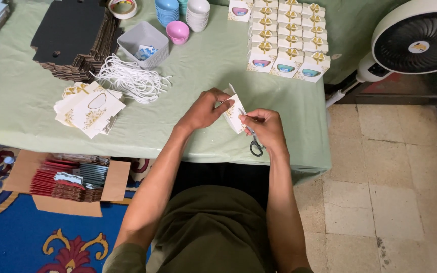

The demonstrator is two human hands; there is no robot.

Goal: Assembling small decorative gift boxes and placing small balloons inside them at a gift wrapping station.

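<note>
Both hands pinch white box (234,114) | right fingers (253,117) grip scissors (255,144) | grey basket (143,43): blue packet

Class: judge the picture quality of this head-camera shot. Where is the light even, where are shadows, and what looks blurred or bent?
Head view: soft, even light across the pale green tablecloth, no harsh glare; deep shadow under the table edge; left hand and right hand on the small white folded card box are sharp; the round white fan at the frame's corner looks slightly stretched.
</note>
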